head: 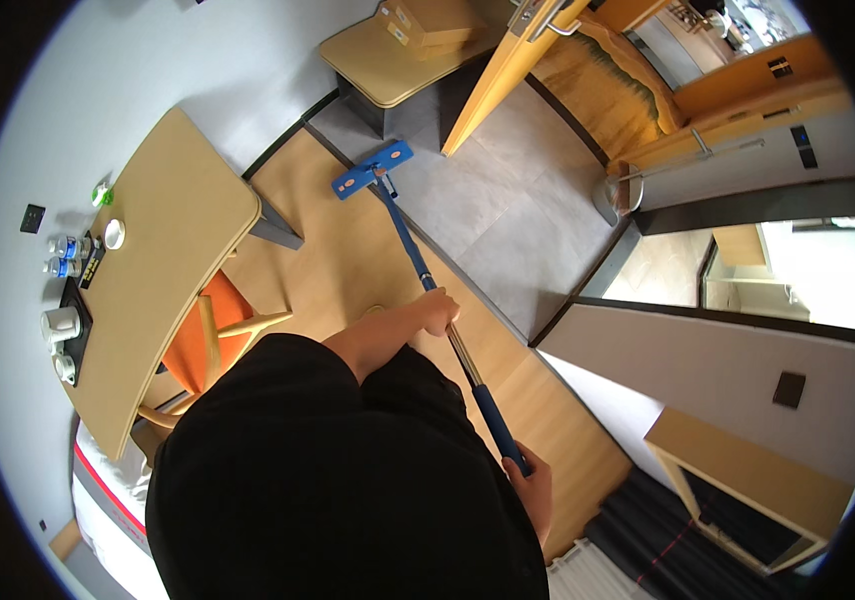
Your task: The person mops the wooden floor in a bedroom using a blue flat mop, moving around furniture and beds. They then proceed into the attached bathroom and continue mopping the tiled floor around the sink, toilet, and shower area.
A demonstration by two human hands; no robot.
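A flat mop with a blue pole [406, 235] runs diagonally out in front of my body. My left hand [438, 312] is wrapped around the middle of the pole, just above a bare metal section. Lower down, my right hand [532, 480] grips the end of the dark blue handle [497, 424]. The blue rectangular mop head [358, 178] lies at the dark strip between the wood-look floor [315, 202] and the grey tiles [495, 180]. Its underside is hidden.
A desk [165, 247] with bottles and cups stands left, an orange-seated chair [210, 330] beside it. Ahead are a smaller table [367, 64] bearing cardboard boxes [435, 22] and an ajar wooden door [495, 82]. A waste bin [607, 199] and a wooden-framed rack [750, 472] stand right.
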